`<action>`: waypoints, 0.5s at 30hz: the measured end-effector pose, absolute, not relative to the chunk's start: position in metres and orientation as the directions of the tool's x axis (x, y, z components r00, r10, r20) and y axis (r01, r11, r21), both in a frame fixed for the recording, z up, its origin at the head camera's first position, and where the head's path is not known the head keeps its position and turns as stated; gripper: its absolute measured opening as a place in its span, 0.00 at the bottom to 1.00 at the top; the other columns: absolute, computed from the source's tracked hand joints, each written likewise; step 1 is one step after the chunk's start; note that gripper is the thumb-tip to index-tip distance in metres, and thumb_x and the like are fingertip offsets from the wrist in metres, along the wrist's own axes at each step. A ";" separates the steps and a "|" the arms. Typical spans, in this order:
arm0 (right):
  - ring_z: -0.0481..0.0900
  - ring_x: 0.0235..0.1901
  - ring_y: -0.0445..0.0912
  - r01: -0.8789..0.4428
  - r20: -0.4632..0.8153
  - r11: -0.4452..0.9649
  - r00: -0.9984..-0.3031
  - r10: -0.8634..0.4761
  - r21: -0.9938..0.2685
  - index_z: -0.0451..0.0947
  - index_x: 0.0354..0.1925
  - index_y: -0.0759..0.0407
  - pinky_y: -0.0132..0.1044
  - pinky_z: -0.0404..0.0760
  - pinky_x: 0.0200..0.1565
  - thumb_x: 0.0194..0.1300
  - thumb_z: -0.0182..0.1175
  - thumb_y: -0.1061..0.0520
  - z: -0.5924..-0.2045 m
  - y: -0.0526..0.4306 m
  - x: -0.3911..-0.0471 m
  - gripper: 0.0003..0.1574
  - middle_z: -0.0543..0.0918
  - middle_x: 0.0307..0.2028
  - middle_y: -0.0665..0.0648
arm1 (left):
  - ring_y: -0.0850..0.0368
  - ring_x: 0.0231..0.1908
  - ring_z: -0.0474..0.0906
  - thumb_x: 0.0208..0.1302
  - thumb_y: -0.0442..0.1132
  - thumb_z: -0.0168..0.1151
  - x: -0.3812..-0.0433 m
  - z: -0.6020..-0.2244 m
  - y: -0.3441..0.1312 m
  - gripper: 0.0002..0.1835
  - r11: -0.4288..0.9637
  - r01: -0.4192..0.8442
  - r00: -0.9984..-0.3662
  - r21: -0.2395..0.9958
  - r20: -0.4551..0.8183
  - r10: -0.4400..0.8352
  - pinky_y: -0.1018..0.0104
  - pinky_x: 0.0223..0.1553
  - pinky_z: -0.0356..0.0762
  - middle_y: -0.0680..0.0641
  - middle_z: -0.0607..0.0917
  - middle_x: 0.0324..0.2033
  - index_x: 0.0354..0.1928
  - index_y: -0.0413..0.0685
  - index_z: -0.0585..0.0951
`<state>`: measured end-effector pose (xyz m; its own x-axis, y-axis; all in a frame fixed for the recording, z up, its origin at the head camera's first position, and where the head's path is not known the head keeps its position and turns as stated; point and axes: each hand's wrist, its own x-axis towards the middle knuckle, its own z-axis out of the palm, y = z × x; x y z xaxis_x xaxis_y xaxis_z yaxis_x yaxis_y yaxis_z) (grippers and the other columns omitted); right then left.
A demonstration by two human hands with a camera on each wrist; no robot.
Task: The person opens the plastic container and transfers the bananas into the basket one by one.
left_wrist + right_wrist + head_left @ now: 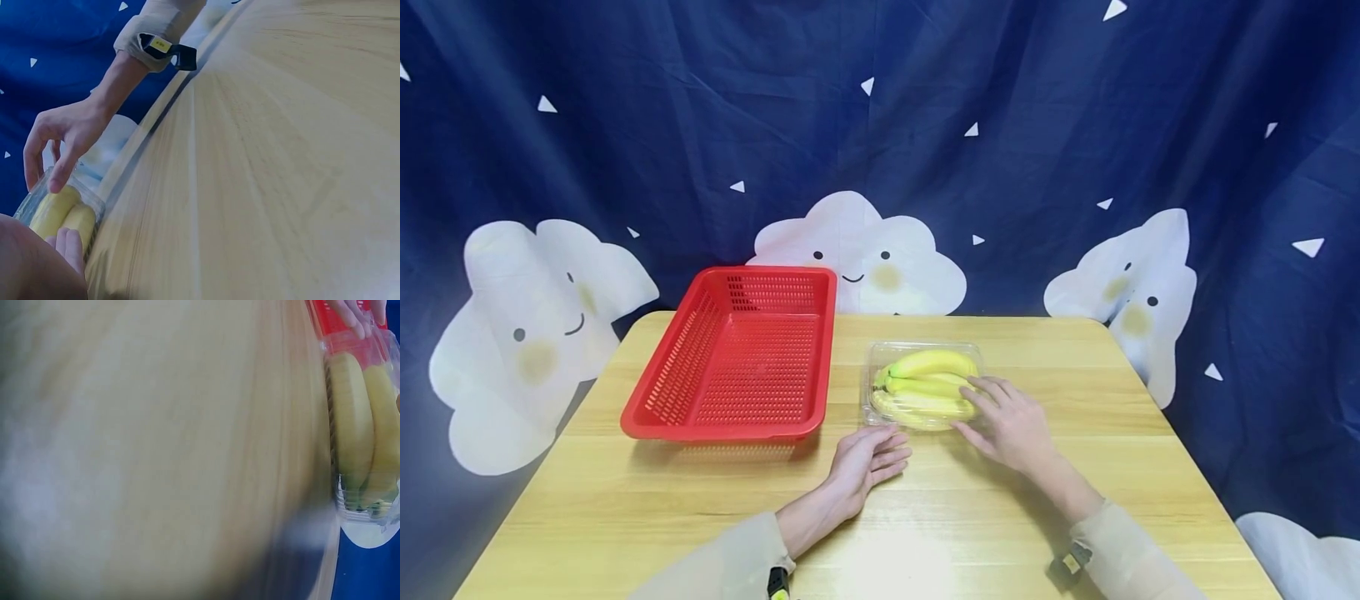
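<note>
box with bananas on bench, right of basket | left hand near it, fingers loose, gripping nothing | right hand at its right edge, fingers apart, contact unclear | risk: one-sided push could slide the box

My right hand, thumb pointing down, at a clear container of yellow bananas, my left hand at lower left, black device at my right cuff, wooden tabletop, blue curtain.
</note>
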<state>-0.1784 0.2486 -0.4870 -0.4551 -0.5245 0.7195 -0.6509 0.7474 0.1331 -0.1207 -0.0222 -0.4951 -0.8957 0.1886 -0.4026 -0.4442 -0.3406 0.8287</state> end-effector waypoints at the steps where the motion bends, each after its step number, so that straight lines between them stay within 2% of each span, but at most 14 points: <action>1: 0.89 0.47 0.56 -0.650 0.722 0.749 -0.455 -0.521 0.130 0.88 0.52 0.55 0.46 0.89 0.36 0.65 0.63 0.27 -0.487 0.249 -0.179 0.37 0.91 0.51 0.59 | 0.44 0.55 0.90 0.75 0.44 0.61 -0.121 -0.495 -0.021 0.27 -0.341 -0.444 -0.896 0.829 -0.402 0.190 0.52 0.59 0.87 0.31 0.84 0.62 0.67 0.32 0.73; 8: 0.88 0.49 0.56 -0.643 0.725 0.758 -0.472 -0.501 0.105 0.88 0.52 0.54 0.44 0.88 0.33 0.62 0.65 0.28 -0.489 0.249 -0.178 0.37 0.90 0.52 0.58 | 0.44 0.54 0.90 0.75 0.43 0.62 -0.124 -0.497 -0.013 0.26 -0.352 -0.452 -0.892 0.820 -0.409 0.191 0.51 0.59 0.87 0.33 0.86 0.61 0.66 0.33 0.74; 15: 0.87 0.52 0.56 -0.637 0.690 0.767 -0.519 -0.505 0.082 0.87 0.54 0.53 0.46 0.90 0.38 0.58 0.69 0.30 -0.487 0.249 -0.178 0.37 0.90 0.54 0.57 | 0.45 0.52 0.91 0.74 0.43 0.64 -0.130 -0.501 -0.009 0.22 -0.339 -0.453 -0.891 0.824 -0.417 0.179 0.53 0.57 0.88 0.35 0.87 0.59 0.62 0.35 0.79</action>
<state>-0.1778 0.2492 -0.4869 -0.5188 -0.5046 0.6901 -0.6370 0.7666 0.0817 -0.1296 -0.0085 -0.5014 -0.8913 0.1788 -0.4166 -0.4533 -0.3389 0.8244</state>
